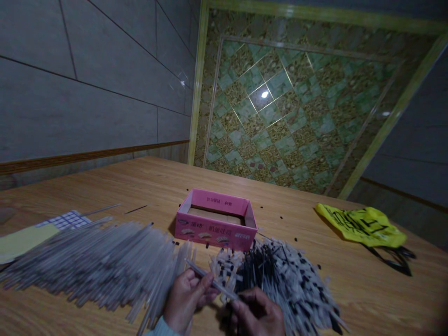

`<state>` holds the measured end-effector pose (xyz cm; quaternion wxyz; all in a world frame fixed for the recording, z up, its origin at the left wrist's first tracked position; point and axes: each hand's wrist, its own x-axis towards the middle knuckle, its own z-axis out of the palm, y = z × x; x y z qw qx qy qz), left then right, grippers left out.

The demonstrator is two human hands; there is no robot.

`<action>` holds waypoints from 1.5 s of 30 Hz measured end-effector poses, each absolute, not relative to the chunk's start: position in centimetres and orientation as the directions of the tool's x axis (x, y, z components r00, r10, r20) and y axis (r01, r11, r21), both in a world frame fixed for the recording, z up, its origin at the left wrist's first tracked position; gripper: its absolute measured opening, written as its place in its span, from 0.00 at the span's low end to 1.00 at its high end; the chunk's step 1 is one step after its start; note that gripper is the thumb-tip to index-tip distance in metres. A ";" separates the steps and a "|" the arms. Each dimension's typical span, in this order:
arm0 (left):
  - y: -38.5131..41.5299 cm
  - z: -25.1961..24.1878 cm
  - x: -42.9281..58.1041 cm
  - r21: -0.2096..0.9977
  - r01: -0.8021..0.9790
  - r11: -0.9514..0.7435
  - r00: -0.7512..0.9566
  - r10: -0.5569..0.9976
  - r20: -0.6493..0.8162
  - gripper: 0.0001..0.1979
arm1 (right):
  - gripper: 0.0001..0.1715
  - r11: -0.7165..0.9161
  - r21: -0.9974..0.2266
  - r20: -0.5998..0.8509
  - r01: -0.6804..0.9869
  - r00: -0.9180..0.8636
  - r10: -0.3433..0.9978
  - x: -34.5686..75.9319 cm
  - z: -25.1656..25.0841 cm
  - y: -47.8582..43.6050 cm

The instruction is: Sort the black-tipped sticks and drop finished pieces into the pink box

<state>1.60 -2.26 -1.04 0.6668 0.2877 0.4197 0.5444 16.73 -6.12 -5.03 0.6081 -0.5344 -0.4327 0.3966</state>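
Pinched between the fingers of my left hand (191, 294) is a thin translucent plastic tube (219, 287), slanting down to the right. My right hand (257, 312) grips its lower end; whether those fingers also hold some small part is hidden. Left of my hands lies a wide heap of long clear tubes (105, 261). Close to my right hand spreads a pile of pale pieces with black ends (297, 280), with dark thin rods (259, 263) among them. Small white and black bits (226, 266) lie just beyond my fingers.
A pink open cardboard box (217, 228) stands beyond the hands. At the right is a crumpled yellow bag (364, 226) with black straps. A yellow sheet (24, 242) and a checked cloth or paper (66, 220) lie far left. Small black bits dot the wooden table (157, 182).
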 end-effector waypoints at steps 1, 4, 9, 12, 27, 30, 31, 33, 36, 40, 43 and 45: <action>-2.3 -0.9 1.6 0.845 -0.475 0.247 0.064 0.967 -0.247 0.17 | 0.19 0.104 -0.993 0.084 -0.051 0.309 0.947 16.7 -4.9 -6.1; -2.3 -0.8 1.5 0.853 -0.459 0.249 0.071 0.967 -0.244 0.17 | 0.20 0.097 -0.989 0.057 -0.111 0.319 0.946 16.4 -4.5 -6.1; -2.3 -1.4 1.8 0.865 -0.449 0.224 0.038 0.972 -0.232 0.18 | 0.18 0.229 -0.973 0.227 0.038 0.357 0.906 16.4 -4.4 -6.2; -2.3 -1.6 2.0 0.869 -0.444 0.218 0.024 0.973 -0.231 0.18 | 0.16 0.259 -0.960 0.281 0.111 0.341 0.897 16.5 -4.7 -6.2; -2.0 -1.4 1.3 0.822 -0.499 0.273 0.169 0.961 -0.217 0.20 | 0.20 0.162 -0.970 0.093 -0.183 0.338 0.936 16.3 -2.6 -6.2; -2.3 -1.3 1.3 0.836 -0.435 0.336 0.306 0.928 -0.213 0.25 | 0.21 0.110 -0.948 0.003 -0.300 0.336 0.942 17.7 -2.2 -5.7; -2.5 -1.3 1.4 0.844 -0.398 0.360 0.374 0.904 -0.209 0.28 | 0.21 0.092 -0.937 -0.024 -0.337 0.322 0.946 18.3 -2.0 -5.5; -2.8 -1.3 1.5 0.851 -0.349 0.394 0.490 0.850 -0.192 0.31 | 0.22 0.062 -0.919 -0.062 -0.389 0.298 0.953 19.2 -1.8 -5.2; -3.1 -1.6 1.5 0.820 -0.337 0.463 0.600 0.777 -0.192 0.26 | 0.22 0.043 -0.907 -0.088 -0.420 0.288 0.954 19.9 -1.6 -5.0; -3.1 -2.7 1.4 0.793 -0.377 0.478 0.605 0.776 -0.180 0.12 | 0.19 0.037 -0.921 -0.057 -0.388 0.227 0.972 19.7 -1.7 -5.1; -3.2 -2.9 1.2 0.784 -0.421 0.456 0.561 0.810 -0.170 0.10 | 0.20 0.029 -0.924 -0.045 -0.382 0.183 0.982 19.2 -1.7 -5.2; -3.2 -2.6 1.1 0.766 -0.415 0.491 0.566 0.798 -0.205 0.11 | 0.21 0.028 -0.914 -0.047 -0.405 0.173 0.984 18.8 -1.6 -5.3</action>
